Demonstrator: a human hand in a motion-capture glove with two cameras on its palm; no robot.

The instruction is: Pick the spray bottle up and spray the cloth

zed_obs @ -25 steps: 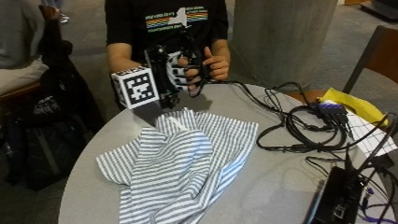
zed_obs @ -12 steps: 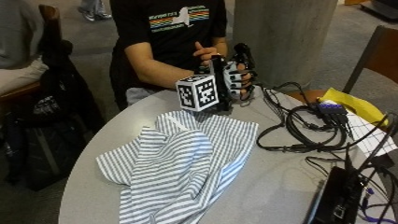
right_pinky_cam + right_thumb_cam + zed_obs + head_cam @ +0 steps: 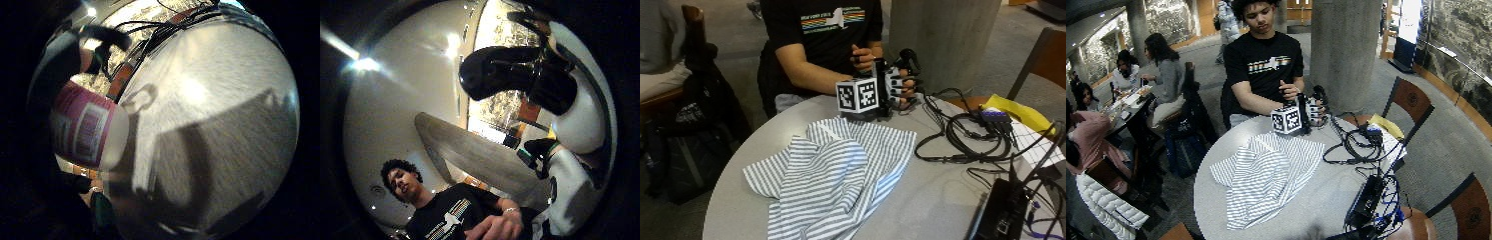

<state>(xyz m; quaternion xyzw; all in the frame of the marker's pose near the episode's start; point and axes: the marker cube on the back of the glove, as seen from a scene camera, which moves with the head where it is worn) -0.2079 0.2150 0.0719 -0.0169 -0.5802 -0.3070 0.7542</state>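
A blue-and-white striped cloth [image 3: 833, 175] [image 3: 1262, 172] lies crumpled on the round grey table [image 3: 933, 200]. My gloved right hand [image 3: 901, 90] [image 3: 1313, 109] is at the table's far edge, just beyond the cloth, with its fingers curled round a spray bottle [image 3: 907, 55]. The bottle stands upright in the grip. It has a white body with a pink label [image 3: 82, 130] and a black spray head [image 3: 510, 70]. The person's bare left hand [image 3: 863, 52] hovers beside the bottle's top. I cannot tell whether the bottle's base touches the table.
Coiled black cables [image 3: 973, 135] lie right of the cloth, with a black box [image 3: 999, 212] near the front right edge. A yellow sheet [image 3: 1013, 107] sits at the back right. A concrete pillar [image 3: 939, 35] and a chair [image 3: 1039, 55] stand behind.
My gloved hand has carried the bottle to the right along the far edge of the table. The bare hand has risen to the bottle's top. The cloth has stayed put.
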